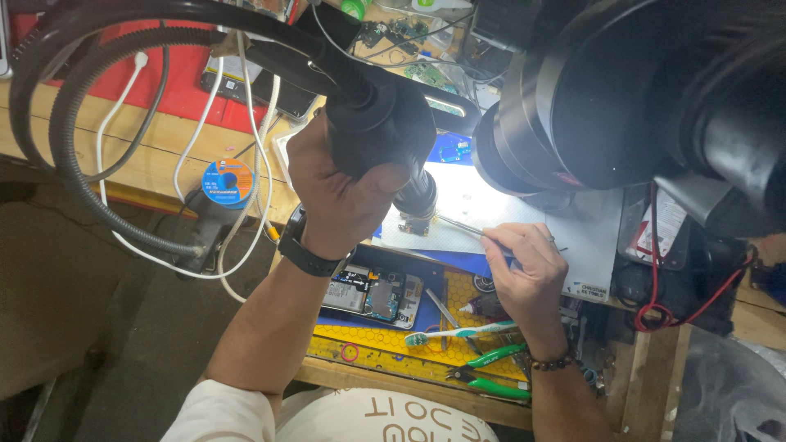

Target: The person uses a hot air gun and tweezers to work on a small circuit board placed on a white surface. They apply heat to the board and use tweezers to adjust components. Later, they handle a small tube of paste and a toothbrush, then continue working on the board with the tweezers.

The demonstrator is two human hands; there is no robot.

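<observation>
My left hand (336, 192) grips a black hot-air tool handle (381, 123) with a thick hose, its nozzle (416, 199) pointing down at a small circuit board (415, 225) on a white mat (524, 209). A black watch sits on that wrist. My right hand (524, 266) holds thin metal tweezers (463, 227), whose tips reach the small board from the right. A beaded bracelet is on the right wrist. Below the hands lies an opened phone (372, 295) with its insides showing, on a blue and yellow work mat (434, 315).
A large black microscope head (622, 90) hangs over the right side. A white-green toothbrush (458, 333) and green-handled pliers (491, 378) lie near the bench front edge. A solder spool (228, 182), white cables and a corrugated hose (74, 155) sit at left. Red wires (671, 307) trail at right.
</observation>
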